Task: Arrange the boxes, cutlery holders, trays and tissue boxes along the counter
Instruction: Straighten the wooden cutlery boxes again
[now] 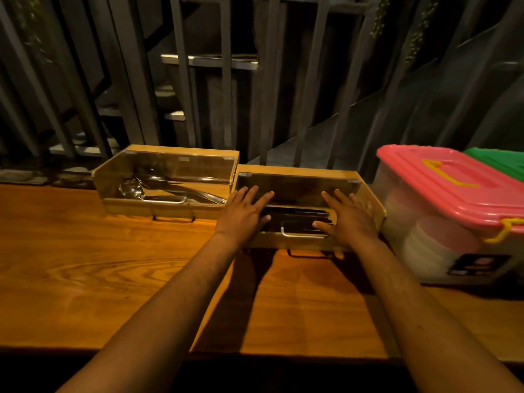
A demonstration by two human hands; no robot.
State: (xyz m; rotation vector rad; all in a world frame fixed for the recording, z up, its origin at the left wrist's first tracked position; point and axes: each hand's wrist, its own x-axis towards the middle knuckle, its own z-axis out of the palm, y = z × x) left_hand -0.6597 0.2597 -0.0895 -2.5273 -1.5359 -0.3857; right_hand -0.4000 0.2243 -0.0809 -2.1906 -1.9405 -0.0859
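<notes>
Two wooden cutlery holders with clear lids stand side by side at the back of the wooden counter (pixel 113 279). The left holder (pixel 167 177) holds metal spoons and ladles. The right holder (pixel 300 205) holds dark chopsticks and has a metal handle at its front. My left hand (pixel 243 211) lies flat on the left part of the right holder's lid, fingers spread. My right hand (pixel 347 215) lies flat on the right part of that lid, thumb near the handle. Neither hand grips anything.
A clear plastic box with a pink lid (pixel 450 194) and yellow handle, stacked plates inside, stands just right of the right holder. A green-lidded box (pixel 499 163) sits behind it. Dark metal railings and stairs run behind the counter.
</notes>
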